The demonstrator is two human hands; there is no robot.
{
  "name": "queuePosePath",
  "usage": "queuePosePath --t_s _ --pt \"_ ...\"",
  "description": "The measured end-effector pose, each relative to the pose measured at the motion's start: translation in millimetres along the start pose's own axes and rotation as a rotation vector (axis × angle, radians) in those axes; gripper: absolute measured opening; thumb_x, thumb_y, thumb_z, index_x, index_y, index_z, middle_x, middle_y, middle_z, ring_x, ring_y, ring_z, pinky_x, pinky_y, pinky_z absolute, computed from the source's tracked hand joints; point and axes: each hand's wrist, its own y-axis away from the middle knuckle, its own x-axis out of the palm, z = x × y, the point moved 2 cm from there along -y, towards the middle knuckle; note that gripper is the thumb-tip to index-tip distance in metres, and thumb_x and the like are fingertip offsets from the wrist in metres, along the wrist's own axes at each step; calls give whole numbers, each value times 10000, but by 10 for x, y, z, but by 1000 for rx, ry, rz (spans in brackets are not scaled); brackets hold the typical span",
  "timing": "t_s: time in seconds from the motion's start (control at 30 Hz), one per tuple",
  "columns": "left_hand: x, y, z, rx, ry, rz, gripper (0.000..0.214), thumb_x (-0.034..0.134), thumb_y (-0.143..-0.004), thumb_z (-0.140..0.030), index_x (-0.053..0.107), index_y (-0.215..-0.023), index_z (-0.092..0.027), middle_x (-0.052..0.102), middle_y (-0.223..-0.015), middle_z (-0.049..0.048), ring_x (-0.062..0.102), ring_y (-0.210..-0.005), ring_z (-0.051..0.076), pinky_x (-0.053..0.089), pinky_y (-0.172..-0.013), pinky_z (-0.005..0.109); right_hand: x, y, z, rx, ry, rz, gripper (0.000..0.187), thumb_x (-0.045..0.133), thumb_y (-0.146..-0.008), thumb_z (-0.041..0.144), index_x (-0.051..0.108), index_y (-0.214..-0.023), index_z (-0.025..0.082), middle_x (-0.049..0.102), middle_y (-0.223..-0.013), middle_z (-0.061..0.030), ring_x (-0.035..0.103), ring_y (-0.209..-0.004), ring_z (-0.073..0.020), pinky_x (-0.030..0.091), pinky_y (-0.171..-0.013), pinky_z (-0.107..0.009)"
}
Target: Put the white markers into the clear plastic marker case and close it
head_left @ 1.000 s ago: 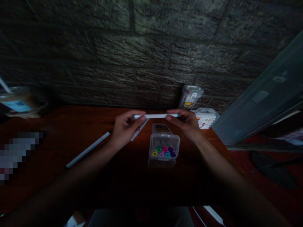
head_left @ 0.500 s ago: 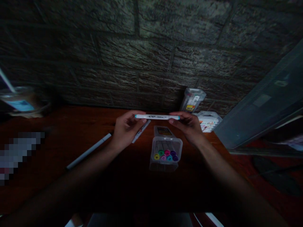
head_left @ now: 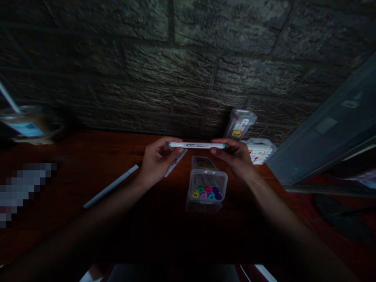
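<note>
A white marker (head_left: 196, 145) with light blue ends is held level between both hands, above the table. My left hand (head_left: 158, 158) pinches its left end between thumb and fingers. At the other end, my right hand (head_left: 233, 154) grips it the same way. Below the hands lies a clear plastic case (head_left: 192, 203), open towards me, with several markers (head_left: 206, 192) inside showing yellow, green, pink, blue and purple ends. A second white marker (head_left: 175, 163) rests on the table just behind my left hand, partly hidden by it.
Left of my left forearm lies a long pale stick-like thing (head_left: 111, 186) on the wooden table (head_left: 88, 156). A cup with a straw (head_left: 28, 123) stands at the far left. By the stone wall (head_left: 190, 90) are an upright clear case (head_left: 240, 124) and a white patterned case (head_left: 261, 150).
The view has shifted very slightly. Both hands keep the same hold on the marker, and nothing else has visibly moved.
</note>
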Motion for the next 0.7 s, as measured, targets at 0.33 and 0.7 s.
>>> queuePosePath --t_s 0.33,0.7 --pt "-4 -5 36 -16 5 11 203 832 -809 -204 771 -1003 -199 712 -668 -21 606 -507 89 490 -464 178 18 -7 23 -10 -31 27 295 908 -738 244 834 -1006 343 805 -879 36 703 -767 -153 585 -726 -318" --pt "-15 -4 53 -17 -9 22 208 833 -819 -248 774 -1013 -201 701 -655 -19 586 -483 92 457 -440 188 9 -9 5 -18 -26 30 308 914 -732 260 829 -1018 335 805 -879 32 714 -765 -163 602 -727 -329"
